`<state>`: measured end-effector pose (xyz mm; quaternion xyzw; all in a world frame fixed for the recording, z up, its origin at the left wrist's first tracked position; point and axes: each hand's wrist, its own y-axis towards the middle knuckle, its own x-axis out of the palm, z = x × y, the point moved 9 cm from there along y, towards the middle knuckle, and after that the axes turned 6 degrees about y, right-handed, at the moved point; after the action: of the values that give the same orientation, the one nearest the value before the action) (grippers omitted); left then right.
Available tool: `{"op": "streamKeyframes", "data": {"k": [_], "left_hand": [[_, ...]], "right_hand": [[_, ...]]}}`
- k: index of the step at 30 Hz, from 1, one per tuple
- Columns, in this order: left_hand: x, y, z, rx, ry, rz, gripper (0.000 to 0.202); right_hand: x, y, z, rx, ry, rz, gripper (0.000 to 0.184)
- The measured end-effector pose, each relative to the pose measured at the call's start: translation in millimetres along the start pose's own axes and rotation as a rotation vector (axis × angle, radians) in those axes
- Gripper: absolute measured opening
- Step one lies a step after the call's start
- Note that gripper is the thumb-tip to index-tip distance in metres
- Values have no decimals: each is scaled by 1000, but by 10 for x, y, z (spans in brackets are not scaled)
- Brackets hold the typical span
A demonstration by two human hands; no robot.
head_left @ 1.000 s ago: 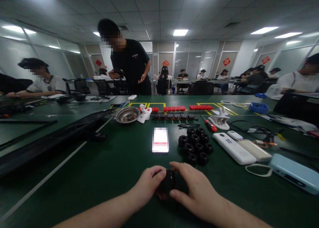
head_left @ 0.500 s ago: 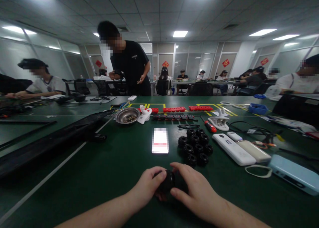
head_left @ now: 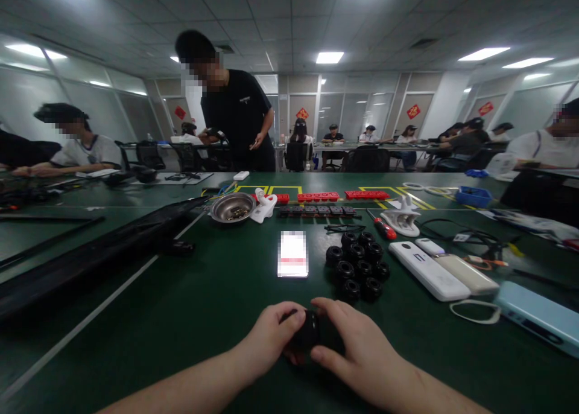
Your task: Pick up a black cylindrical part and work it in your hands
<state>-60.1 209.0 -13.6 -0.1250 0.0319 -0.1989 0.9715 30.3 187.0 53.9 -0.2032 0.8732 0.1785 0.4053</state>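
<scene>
The person holds one small black round part [head_left: 309, 334] between both hands, low over the green table [head_left: 203, 317], close to its near edge. The left hand [head_left: 271, 335] closes on it from the left with the thumb over the top, and the right hand [head_left: 357, 347] wraps the other side with fingers bent around it. I think this two-sided grip is for keeping one half fixed while the other half is turned, but the hands hide the joint.

Just behind the hands a cluster of the same black parts [head_left: 357, 263] stands together, near enough to be picked one by one. A lit phone [head_left: 292, 254] lies flat beside this cluster, screen up, where the person can read it. Farther toward the far edge a metal bowl [head_left: 233, 207] holds some small pieces so they do not roll away.
</scene>
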Motion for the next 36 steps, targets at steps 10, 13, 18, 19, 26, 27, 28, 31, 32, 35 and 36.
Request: {"op": "streamKeyframes", "data": {"k": [10, 13, 18, 19, 26, 27, 28, 31, 32, 35, 36], "left_hand": [[4, -5, 6, -9, 15, -18, 50], [14, -4, 0, 5, -5, -21, 50], [29, -7, -16, -4, 25, -36, 51], [30, -6, -9, -1, 28, -38, 51], [15, 7, 1, -27, 16, -35, 51], [19, 3, 3, -22, 14, -39, 51], [22, -2, 3, -17, 17, -42, 51], [35, -15, 2, 4, 38, -52, 50], [41, -17, 3, 11, 47, -57, 50], [54, -15, 10, 22, 63, -72, 48], [52, -13, 13, 21, 63, -71, 48]], "right_hand": [[-9, -29, -150, -152, 40, 16, 42], [-19, -26, -91, -84, 14, 19, 39], [13, 10, 35, 23, -42, -3, 19], [23, 14, 41, 23, -44, -6, 19], [-1, -29, -86, -92, 83, 40, 36], [-9, -35, -97, -97, 78, 44, 38], [-15, -37, -95, -89, 70, 45, 39], [-13, -23, -36, -22, 45, 33, 31], [-2, -16, -13, 0, 34, 20, 26], [45, 0, 19, 24, 19, -28, 20], [56, 2, 11, 14, 26, -37, 20]]}}
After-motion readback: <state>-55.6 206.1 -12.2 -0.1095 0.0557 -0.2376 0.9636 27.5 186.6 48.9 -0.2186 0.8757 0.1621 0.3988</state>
